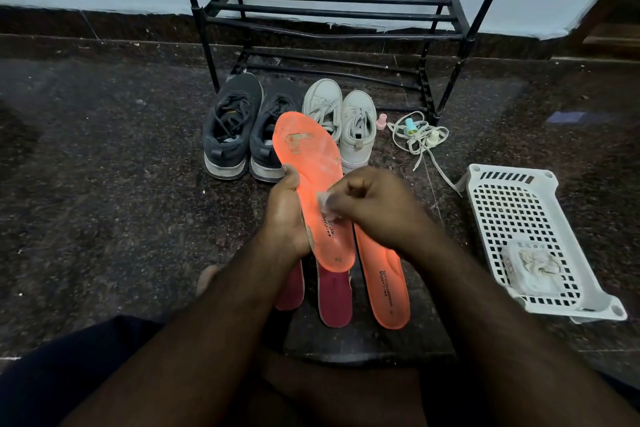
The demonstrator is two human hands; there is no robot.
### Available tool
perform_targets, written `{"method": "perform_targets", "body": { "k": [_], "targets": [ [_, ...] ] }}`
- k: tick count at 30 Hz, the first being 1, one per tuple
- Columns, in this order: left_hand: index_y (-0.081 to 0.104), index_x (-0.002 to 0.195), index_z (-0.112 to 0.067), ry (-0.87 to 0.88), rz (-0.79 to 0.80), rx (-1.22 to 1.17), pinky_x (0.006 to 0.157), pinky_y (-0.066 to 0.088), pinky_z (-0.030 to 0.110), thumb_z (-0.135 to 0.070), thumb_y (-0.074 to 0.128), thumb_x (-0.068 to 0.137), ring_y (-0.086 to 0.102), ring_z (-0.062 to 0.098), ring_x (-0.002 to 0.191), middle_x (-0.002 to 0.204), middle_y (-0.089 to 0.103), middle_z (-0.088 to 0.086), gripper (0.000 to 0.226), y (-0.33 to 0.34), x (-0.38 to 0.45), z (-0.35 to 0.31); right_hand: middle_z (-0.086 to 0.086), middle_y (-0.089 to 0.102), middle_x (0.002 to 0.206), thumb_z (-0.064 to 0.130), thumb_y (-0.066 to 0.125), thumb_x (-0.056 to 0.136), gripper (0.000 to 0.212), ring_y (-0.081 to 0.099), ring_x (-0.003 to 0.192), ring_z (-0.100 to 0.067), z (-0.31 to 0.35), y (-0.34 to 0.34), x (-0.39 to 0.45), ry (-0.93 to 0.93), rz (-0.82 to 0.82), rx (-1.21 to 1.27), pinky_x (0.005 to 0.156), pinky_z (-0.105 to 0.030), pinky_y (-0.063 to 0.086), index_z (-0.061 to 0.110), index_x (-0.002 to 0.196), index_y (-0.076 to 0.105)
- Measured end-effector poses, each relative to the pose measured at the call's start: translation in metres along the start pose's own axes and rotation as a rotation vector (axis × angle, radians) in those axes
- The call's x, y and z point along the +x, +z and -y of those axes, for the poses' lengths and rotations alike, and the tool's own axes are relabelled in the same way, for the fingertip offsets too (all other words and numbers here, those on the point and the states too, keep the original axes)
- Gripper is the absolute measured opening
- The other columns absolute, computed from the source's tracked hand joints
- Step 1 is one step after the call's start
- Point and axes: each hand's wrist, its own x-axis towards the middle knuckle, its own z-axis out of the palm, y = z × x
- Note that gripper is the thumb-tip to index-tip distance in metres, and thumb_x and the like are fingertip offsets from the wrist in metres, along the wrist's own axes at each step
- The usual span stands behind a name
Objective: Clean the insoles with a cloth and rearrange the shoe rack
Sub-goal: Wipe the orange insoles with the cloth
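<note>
The black metal shoe rack stands against the far wall, its lower bar shelves holding nothing, its legs on the dark speckled floor. In front of it sit a pair of dark grey sneakers and, just to their right, a pair of white sneakers, toes pointing away. A white plastic basket lies on the right, with a clear packet of pale stuff inside near its close end. Between basket and white sneakers lies a tangle of white laces with small pink, blue and cream caps among it.

The orange insole is held up in the middle of the scene, tilted toe-away, its toe overlapping the sneakers in view. Its surface is scuffed and whitish toward the toe, with a worn tan patch; black printed lettering shows near the heel. The left hand grips its left edge, thumb over the top face. The right hand is curled tight round a small white cloth, pressing it on the insole's middle.

On the floor under it lie a second orange insole to the right, and two maroon insoles, partly hidden.

Bare floor spreads wide on the left, and narrower between the insoles and the basket
</note>
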Motion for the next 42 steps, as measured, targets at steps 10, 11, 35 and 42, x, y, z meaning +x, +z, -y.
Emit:
{"method": "perform_targets", "body": {
  "k": [10,11,35,42],
  "targets": [
    [0.068,0.106,0.007,-0.027,-0.079,0.028,0.091,0.046,0.052,-0.072,0.023,0.097,0.074,0.040,0.085,0.105,0.070,0.029,0.091,-0.005,0.004,-0.002,0.011,0.072,0.095,0.009,0.072,0.077,0.027,0.060,0.084,-0.001,0.004,0.001,-0.006,-0.117,0.147,-0.372,0.067,-0.006,0.039,0.024,0.100,0.073],
    [0.068,0.104,0.005,-0.016,-0.101,0.033,0.090,0.046,0.052,-0.070,0.023,0.098,0.074,0.039,0.081,0.099,0.072,0.028,0.088,-0.003,0.003,-0.001,0.011,0.071,0.096,0.009,0.071,0.078,0.028,0.060,0.085,-0.002,0.004,0.002,-0.006,-0.120,0.104,-0.357,0.068,-0.008,0.039,0.024,0.101,0.073],
    [0.077,0.108,-0.009,0.059,-0.029,-0.105,0.099,0.044,0.057,-0.052,0.037,0.100,0.068,0.035,0.105,0.117,0.071,0.017,0.059,-0.019,0.009,-0.009,-0.016,0.066,0.102,-0.011,0.055,0.087,0.030,0.064,0.087,-0.028,0.005,-0.033,0.004,0.216,-0.138,0.771,0.081,-0.045,0.056,0.011,0.105,0.065],
    [0.052,0.144,-0.014,-0.035,0.182,-0.030,0.103,0.031,0.077,-0.075,0.034,0.093,0.054,0.045,0.128,0.142,0.055,0.021,0.081,-0.013,0.005,0.001,-0.016,0.056,0.104,-0.019,0.052,0.084,0.039,0.063,0.083,-0.023,-0.001,-0.027,0.011,0.116,-0.236,0.672,0.076,-0.040,0.058,0.012,0.103,0.065]
  ]
}}
